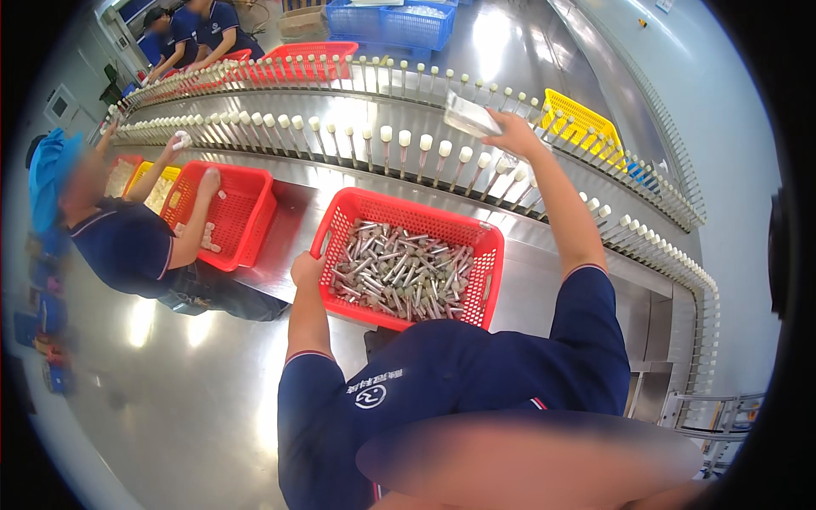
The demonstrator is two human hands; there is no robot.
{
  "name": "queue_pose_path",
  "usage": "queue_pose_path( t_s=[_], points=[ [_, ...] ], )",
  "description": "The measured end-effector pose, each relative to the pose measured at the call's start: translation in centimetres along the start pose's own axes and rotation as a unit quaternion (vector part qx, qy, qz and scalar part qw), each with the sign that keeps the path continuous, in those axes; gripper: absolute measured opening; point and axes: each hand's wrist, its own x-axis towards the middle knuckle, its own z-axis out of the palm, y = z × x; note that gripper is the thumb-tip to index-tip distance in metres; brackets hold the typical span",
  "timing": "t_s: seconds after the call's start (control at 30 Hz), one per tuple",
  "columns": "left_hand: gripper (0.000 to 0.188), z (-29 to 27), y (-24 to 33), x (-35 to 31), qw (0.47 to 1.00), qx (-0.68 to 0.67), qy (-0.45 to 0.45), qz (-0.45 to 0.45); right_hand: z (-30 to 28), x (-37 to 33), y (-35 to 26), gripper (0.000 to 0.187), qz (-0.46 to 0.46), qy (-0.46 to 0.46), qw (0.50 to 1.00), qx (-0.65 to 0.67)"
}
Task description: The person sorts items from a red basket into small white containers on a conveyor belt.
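Head view: right hand point(515, 136) grips pale block point(470, 116), rods point(444, 149) near its fingers already white-tipped; left hand point(308, 269) clasps red basket point(408, 209), many metal pieces point(404, 272) seemingly remaining.

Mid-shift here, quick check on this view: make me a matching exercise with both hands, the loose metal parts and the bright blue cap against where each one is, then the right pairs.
Things
1. Left hand
2. Right hand
3. Loose metal parts
4. Bright blue cap

Places
A. Around one end of a pale object
B. On the head of the co-worker at far left
C. At the left side of the near red basket
D. In a heap inside that same basket

Pairs: 1-C, 2-A, 3-D, 4-B
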Motion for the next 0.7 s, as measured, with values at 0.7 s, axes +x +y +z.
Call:
queue_pose_path(
  t_s=[0.7],
  points=[
    [0.045,0.1,0.0,0.3,1.000,-0.002,-0.009,-0.008,3.8,-2.7,2.6,0.083,-0.006,-0.023,0.996,-0.081]
  ],
)
